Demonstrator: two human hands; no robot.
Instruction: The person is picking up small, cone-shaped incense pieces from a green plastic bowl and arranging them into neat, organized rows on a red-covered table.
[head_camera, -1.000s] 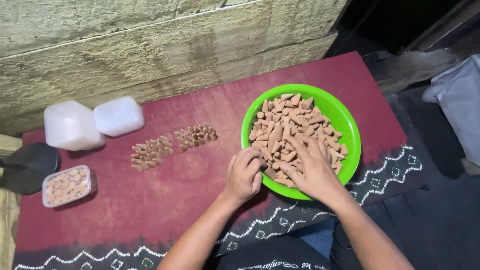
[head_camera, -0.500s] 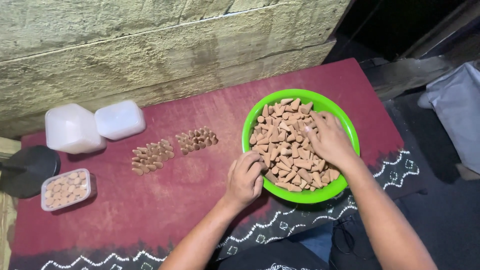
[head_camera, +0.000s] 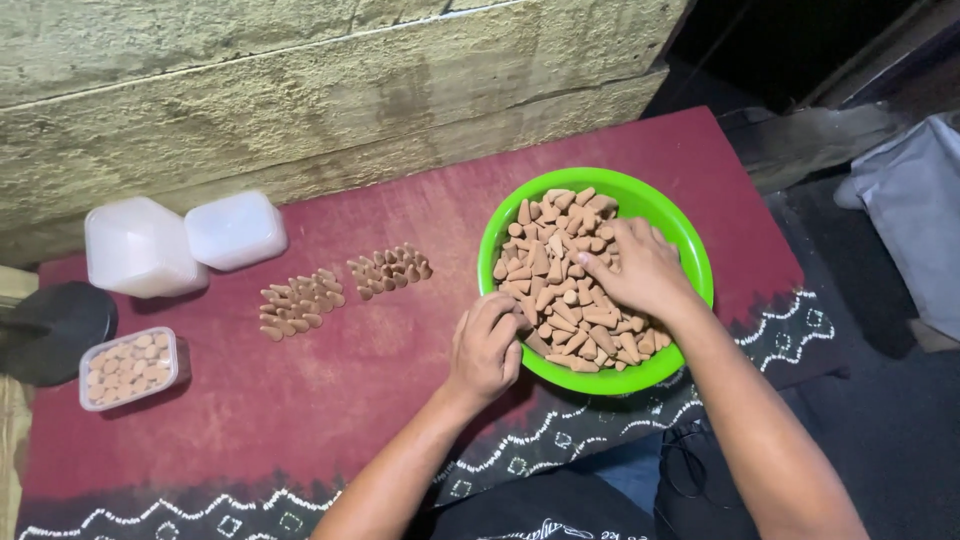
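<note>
Resting at the near rim of the green bowl, the left hand is curled nearly closed, fingertips at the edge of the brown cones heaped inside; whether it grips a cone cannot be told. Beyond it, the right hand lies palm down on the heap with fingers loosely spread, pressing into the cones, nothing visibly pinched. Against the frame half a second earlier, the right hand sits much as before and the left hand remains at the rim. Left of the left hand lies open maroon cloth, bounded nearer by its patterned white border. Farther left stand two rows of cones, a filled clear box and two white containers by the stone wall.
</note>
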